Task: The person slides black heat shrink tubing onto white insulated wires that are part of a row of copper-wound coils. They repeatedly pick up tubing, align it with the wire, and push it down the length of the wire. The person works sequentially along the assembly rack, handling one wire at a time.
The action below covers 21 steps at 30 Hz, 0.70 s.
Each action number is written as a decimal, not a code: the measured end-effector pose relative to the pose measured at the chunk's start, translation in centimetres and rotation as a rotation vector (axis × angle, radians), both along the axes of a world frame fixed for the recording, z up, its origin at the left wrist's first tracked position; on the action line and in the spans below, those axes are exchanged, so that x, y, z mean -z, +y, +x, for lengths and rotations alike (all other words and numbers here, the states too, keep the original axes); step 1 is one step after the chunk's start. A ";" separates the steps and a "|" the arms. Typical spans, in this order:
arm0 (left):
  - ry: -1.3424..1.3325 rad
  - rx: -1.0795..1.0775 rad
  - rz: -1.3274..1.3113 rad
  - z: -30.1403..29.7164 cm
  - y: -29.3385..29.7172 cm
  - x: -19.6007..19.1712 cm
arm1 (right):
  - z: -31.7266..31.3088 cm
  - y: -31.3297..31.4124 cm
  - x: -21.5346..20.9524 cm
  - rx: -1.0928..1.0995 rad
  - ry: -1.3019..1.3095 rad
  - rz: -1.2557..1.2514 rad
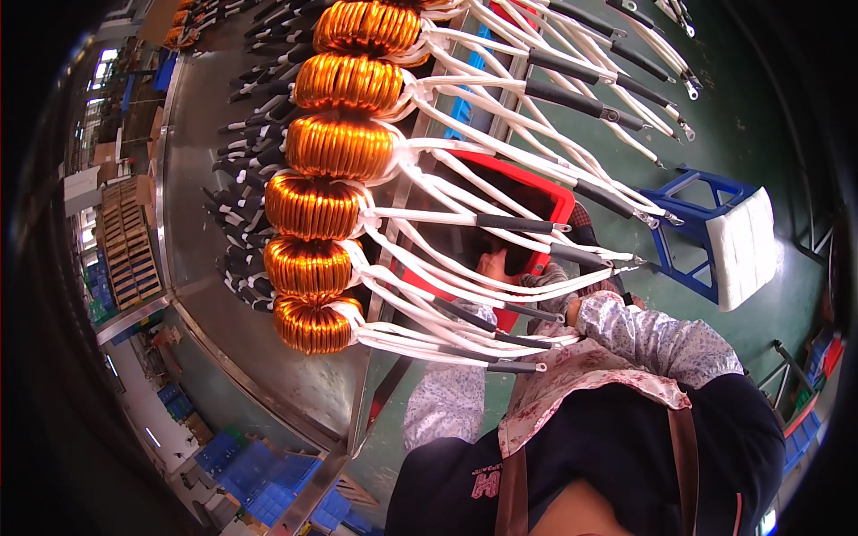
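A row of several copper-wound ring coils point(313, 205) lies along a metal table point(201, 277), each with long white leads point(420, 183) ending in black sleeves. The leads hang over a red plastic crate point(536, 183) beside the table. My left hand point(494, 265) is inside the crate, behind the leads, fingers curled. My right hand point(542, 280) is close beside it at the crate's edge and is mostly hidden by the leads. Both forearms wear floral sleeve covers. I cannot tell what either hand holds.
A blue stool point(693, 228) with a white cushion stands on the green floor right of the crate. Black-sleeved lead ends point(241, 179) spread over the table left of the coils. Blue bins point(255, 469) sit below the table edge. Stacked trays point(130, 241) stand far left.
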<state>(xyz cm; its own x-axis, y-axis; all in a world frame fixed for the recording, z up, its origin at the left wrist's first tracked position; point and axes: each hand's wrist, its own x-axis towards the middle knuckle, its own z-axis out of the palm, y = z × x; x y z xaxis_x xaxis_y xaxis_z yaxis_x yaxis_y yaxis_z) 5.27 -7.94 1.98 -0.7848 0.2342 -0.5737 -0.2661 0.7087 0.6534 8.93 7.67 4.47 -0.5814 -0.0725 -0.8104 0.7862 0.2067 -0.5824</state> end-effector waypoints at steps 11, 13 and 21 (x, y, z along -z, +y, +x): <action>0.011 -0.631 0.243 0.0 -5.9 -5.9 | 3.7 -0.9 9.6 0.149 0.102 -0.095; 0.024 -0.697 0.303 -0.1 -7.9 -5.5 | 5.2 -1.3 14.8 0.173 0.127 -0.126; 0.010 -0.828 0.433 1.0 -11.0 -4.7 | 1.7 -0.7 9.5 0.585 -0.167 -0.599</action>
